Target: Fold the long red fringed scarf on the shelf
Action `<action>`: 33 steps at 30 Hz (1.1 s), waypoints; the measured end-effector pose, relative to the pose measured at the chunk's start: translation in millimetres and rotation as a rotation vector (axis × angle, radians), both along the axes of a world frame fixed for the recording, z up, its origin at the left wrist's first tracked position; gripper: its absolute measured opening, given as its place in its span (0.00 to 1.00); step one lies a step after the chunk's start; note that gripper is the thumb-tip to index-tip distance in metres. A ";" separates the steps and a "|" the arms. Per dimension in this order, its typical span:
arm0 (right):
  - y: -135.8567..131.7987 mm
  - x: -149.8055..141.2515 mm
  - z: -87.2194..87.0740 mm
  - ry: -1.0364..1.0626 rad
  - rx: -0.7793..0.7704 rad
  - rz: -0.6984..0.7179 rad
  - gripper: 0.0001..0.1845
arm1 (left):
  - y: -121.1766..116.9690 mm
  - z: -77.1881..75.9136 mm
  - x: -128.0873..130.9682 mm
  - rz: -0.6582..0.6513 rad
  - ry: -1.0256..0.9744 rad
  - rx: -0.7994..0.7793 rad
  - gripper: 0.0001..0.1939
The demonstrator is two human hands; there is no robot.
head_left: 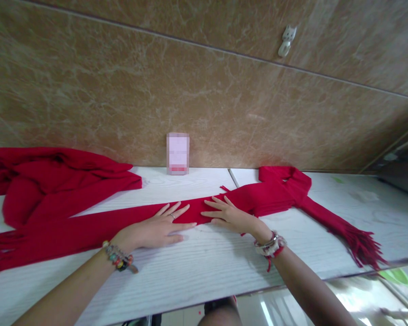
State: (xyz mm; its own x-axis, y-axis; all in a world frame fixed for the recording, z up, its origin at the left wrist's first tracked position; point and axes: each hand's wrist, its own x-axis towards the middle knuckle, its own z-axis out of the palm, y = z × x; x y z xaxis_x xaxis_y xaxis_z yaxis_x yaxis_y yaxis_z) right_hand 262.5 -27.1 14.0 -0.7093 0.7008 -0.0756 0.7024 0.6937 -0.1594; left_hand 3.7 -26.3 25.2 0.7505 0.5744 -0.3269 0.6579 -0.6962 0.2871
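Note:
A long red scarf (88, 231) lies folded lengthwise across the white table, with fringe at both ends. My left hand (158, 228) rests flat on its middle stretch, fingers spread, a ring on one finger and a beaded bracelet at the wrist. Close by on the right, my right hand (229, 215) also presses flat on the red cloth with its fingers apart. Beyond that hand the cloth is stacked and looped, and a fringed end trails toward the table's front right. Another heap of red cloth (57, 181) sits crumpled at the back left; whether it joins the scarf I cannot tell.
A pale pink, blurred phone-like object (178, 154) stands against the brown marbled wall (122, 90). Higher on the wall is a small white cat-shaped hook (287, 40). The white table (190, 267) has a seam near its back. Something green (397, 276) shows below at the right.

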 end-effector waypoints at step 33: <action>-10.9 -16.7 5.6 -0.110 0.466 0.135 0.07 | 56.2 0.5 42.4 0.218 -0.361 0.094 0.18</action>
State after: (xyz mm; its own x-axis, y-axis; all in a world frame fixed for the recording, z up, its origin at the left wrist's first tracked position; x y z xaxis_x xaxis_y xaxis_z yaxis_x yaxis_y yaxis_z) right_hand 245.8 -37.9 19.5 -0.8014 0.5804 0.1448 0.5968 0.7594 0.2590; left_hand 46.1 29.9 25.7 0.6646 0.7472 -0.0043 0.6619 -0.5860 0.4675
